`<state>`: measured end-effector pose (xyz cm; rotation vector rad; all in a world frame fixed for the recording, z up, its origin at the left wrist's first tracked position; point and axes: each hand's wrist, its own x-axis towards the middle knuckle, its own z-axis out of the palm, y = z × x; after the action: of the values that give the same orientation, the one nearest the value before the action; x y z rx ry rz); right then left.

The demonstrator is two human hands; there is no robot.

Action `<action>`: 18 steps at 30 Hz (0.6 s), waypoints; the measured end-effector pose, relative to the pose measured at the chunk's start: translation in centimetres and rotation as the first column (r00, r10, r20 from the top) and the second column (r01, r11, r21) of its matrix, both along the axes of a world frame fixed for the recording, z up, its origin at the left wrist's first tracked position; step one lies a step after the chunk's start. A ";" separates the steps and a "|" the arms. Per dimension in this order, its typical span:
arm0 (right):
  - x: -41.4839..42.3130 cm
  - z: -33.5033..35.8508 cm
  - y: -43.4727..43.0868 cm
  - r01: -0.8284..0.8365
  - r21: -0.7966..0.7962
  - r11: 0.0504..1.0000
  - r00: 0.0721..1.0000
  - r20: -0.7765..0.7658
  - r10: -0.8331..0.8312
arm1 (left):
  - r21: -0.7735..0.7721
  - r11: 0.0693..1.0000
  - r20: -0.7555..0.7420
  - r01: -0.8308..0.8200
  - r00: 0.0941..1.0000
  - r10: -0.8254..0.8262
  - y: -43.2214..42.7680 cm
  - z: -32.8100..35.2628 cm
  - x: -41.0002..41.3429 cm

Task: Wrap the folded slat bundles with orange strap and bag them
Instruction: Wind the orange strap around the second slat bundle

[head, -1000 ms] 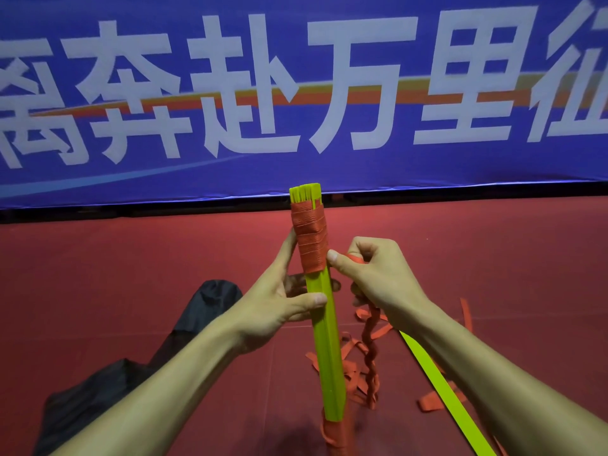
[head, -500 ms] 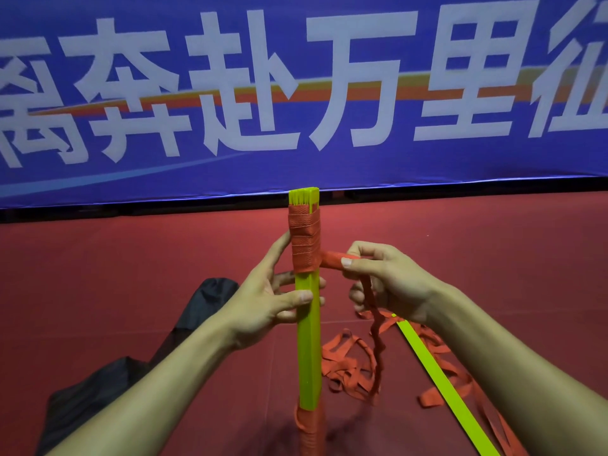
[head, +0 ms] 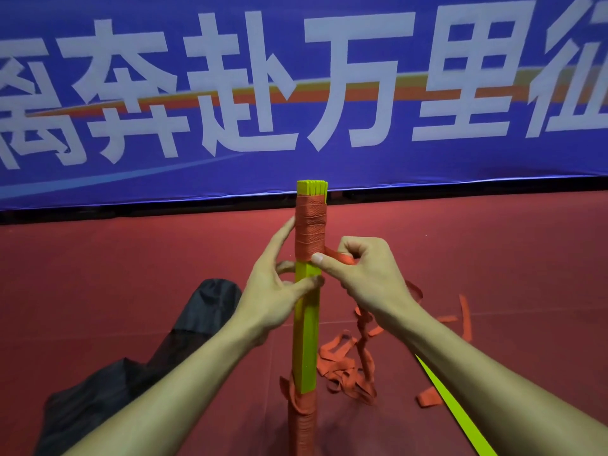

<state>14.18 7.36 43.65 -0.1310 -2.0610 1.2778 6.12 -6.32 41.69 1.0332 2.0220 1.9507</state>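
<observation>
Slat bundle (head: 304, 340) is being held upright by the left grip (head: 273, 297), thumb curled across it; orange strap (head: 339, 256) is being pinched by the right grip (head: 368, 278).

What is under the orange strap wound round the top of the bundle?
The yellow-green slat bundle: its slat ends poke out above the orange strap and its bare length continues below. The stretch beneath the windings is covered.

Lime-yellow slat bundle (head: 306, 337), orange woven-looking strap (head: 310, 230), black bag (head: 138, 366), red floor (head: 131, 258), blue white-lettered banner (head: 296, 169).
</observation>
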 end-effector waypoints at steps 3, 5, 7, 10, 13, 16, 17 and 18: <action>0.3 0.2 -0.1 0.086 0.037 0.996 0.996 -0.013 -0.085 | -0.035 0.998 -0.064 -0.058 0.996 0.056 0.0 0.0 0.1; 0.3 0.3 -0.2 0.120 0.044 0.992 0.993 -0.016 -0.119 | -0.059 0.993 -0.103 -0.100 0.990 0.094 0.0 0.1 0.4; 0.3 0.3 -0.3 0.127 0.035 0.991 0.992 -0.023 -0.126 | -0.070 0.990 -0.136 -0.124 0.984 0.114 0.0 0.4 0.7; 0.4 0.4 -0.5 0.161 0.059 0.985 0.987 -0.021 -0.160 | -0.078 0.989 -0.173 -0.124 0.979 0.109 0.1 0.7 0.9; 0.5 0.6 -0.6 0.193 0.099 0.976 0.981 -0.027 -0.191 | -0.079 0.988 -0.202 -0.133 0.973 0.115 0.1 0.9 1.1; 0.5 0.8 -0.8 0.183 0.107 0.977 0.983 -0.048 -0.179 | -0.048 0.993 -0.176 -0.105 0.980 0.096 0.0 0.9 1.1; 0.5 0.8 -0.8 0.183 0.109 0.977 0.983 -0.054 -0.178 | -0.040 0.996 -0.162 -0.079 0.984 0.071 -0.1 1.0 1.1; 0.5 0.8 -0.7 0.186 0.111 0.976 0.982 -0.058 -0.181 | -0.036 0.998 -0.141 -0.046 0.989 0.041 -0.2 1.1 1.1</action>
<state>14.67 6.68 44.50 -0.2308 -2.0257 1.0377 7.22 -6.53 42.78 1.1573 2.1642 1.9005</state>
